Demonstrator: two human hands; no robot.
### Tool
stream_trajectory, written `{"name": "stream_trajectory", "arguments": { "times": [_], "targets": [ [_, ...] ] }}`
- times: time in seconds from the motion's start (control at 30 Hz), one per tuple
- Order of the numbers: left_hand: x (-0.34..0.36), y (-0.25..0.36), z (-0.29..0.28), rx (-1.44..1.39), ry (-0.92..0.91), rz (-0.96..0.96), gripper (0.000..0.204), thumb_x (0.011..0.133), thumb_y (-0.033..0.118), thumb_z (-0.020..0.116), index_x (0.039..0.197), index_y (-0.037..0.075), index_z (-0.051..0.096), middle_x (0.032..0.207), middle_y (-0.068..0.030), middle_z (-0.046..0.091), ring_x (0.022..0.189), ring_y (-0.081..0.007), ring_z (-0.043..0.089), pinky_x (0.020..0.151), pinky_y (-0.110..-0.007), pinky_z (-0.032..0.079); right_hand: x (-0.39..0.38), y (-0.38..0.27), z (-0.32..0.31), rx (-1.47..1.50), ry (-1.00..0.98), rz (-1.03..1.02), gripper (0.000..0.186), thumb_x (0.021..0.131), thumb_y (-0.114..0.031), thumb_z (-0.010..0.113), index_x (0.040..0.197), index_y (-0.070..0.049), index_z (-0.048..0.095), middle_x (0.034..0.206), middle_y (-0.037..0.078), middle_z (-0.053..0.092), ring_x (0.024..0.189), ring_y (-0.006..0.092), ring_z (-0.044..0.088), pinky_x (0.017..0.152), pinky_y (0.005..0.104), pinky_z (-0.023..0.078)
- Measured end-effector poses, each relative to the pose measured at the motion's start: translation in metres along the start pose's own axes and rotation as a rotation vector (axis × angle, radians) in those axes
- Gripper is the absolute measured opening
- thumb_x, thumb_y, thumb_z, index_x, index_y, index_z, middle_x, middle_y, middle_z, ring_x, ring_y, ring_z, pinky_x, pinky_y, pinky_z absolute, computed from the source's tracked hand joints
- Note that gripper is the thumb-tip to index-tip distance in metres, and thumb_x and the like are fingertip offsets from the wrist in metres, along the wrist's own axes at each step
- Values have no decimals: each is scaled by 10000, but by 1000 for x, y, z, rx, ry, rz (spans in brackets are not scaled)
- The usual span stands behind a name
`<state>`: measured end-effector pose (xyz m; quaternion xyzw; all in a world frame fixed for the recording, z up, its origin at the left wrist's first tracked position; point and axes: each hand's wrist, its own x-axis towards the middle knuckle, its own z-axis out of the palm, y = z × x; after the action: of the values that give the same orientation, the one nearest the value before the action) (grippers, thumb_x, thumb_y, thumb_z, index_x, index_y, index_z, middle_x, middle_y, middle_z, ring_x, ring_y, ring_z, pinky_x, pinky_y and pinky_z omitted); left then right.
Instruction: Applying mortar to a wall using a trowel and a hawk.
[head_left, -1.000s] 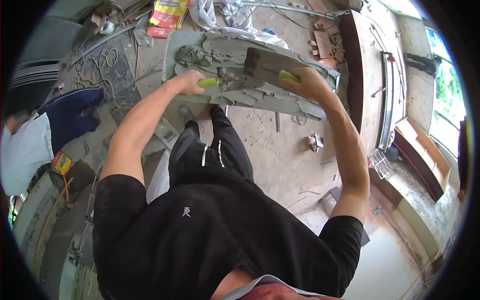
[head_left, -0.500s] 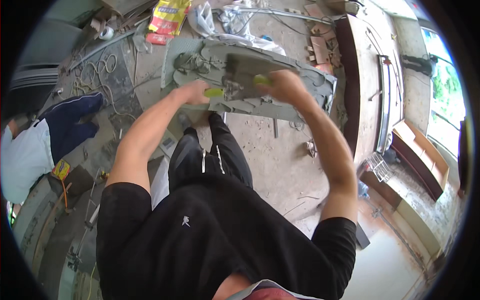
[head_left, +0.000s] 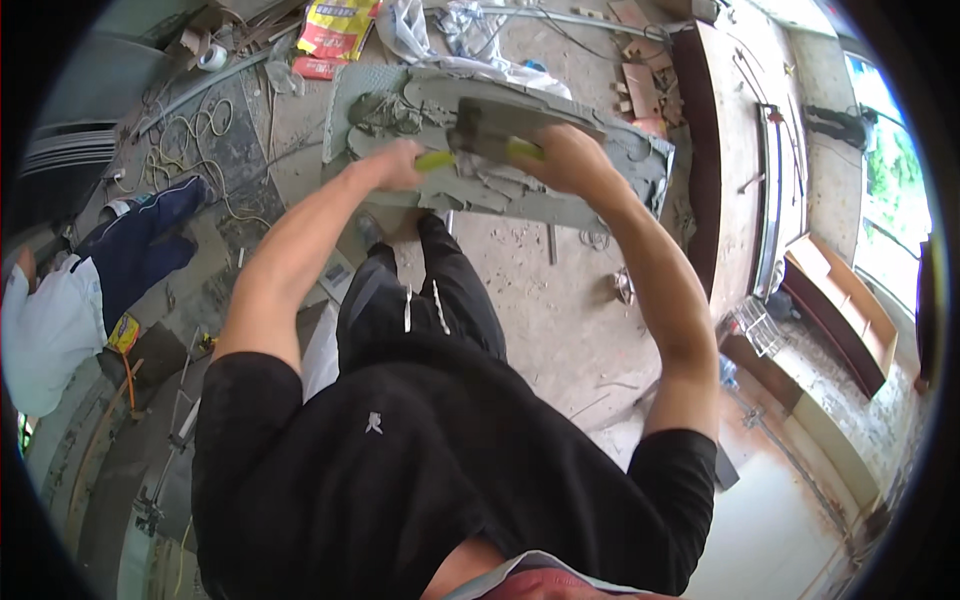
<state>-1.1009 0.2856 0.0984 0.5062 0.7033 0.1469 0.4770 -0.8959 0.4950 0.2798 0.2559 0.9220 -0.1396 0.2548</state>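
My left hand (head_left: 398,165) grips the green handle of a trowel (head_left: 434,161), whose blade is mostly hidden under the tool in my right hand. My right hand (head_left: 572,158) is closed on the green handle of a wide steel trowel (head_left: 485,122), blurred by motion. Both tools are over a rectangular board (head_left: 640,170), probably a tile with a textured edge, coated in uneven grey mortar (head_left: 385,110), with a thicker lump at its left end.
A co-worker (head_left: 55,335) in a light shirt is at the left, near looped cables (head_left: 200,130). Yellow-red sacks (head_left: 335,30) and plastic sheeting (head_left: 410,25) lie beyond the board. A long dark wooden panel (head_left: 698,150) and an open cabinet (head_left: 835,300) stand right, by a window.
My right hand and its trowel have moved left since a second ago. Both hands dipped toward me, then rose again over the last half second.
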Motion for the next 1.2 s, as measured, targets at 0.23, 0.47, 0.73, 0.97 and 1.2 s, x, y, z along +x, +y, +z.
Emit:
{"name": "stream_trajectory", "arguments": {
  "times": [0.23, 0.47, 0.73, 0.97, 1.2],
  "targets": [
    [-16, -35, -13, 30, 62, 31, 260, 716, 212, 665, 888, 18, 687, 696, -98, 656, 565, -261, 551, 560, -395, 473, 0, 2, -26, 111, -99, 65, 435, 872, -434, 704, 890, 0, 722, 791, 152, 691, 657, 267, 634, 639, 385, 512],
    [-21, -30, -52, 48, 30, -13, 290, 708, 232, 660, 924, 42, 699, 758, -127, 681, 659, -310, 603, 630, -406, 494, -8, 35, -53, 176, 72, -59, 449, 868, -438, 695, 897, 10, 717, 725, 120, 682, 571, 264, 597, 617, 381, 511],
    [-19, -23, -15, 162, 173, 148, 242, 718, 201, 644, 868, 15, 681, 756, -111, 676, 643, -285, 577, 600, -403, 476, -3, -12, -42, 300, -17, 66, 433, 896, -423, 661, 850, 3, 719, 700, 102, 672, 567, 246, 585, 608, 362, 500],
    [-29, -23, -31, 131, 74, 65, 266, 708, 203, 647, 903, 25, 685, 777, -130, 685, 656, -302, 574, 608, -413, 471, 9, -23, -8, 21, 73, -84, 471, 884, -464, 666, 844, 3, 715, 708, 129, 661, 587, 272, 597, 607, 377, 498],
    [-41, -26, -53, 82, 120, 60, 250, 705, 200, 646, 879, 24, 676, 741, -140, 676, 622, -305, 563, 587, -405, 460, -3, -18, -51, 136, 48, -8, 502, 856, -487, 677, 871, 13, 707, 778, 160, 681, 642, 296, 625, 638, 404, 509]
  ]
}}
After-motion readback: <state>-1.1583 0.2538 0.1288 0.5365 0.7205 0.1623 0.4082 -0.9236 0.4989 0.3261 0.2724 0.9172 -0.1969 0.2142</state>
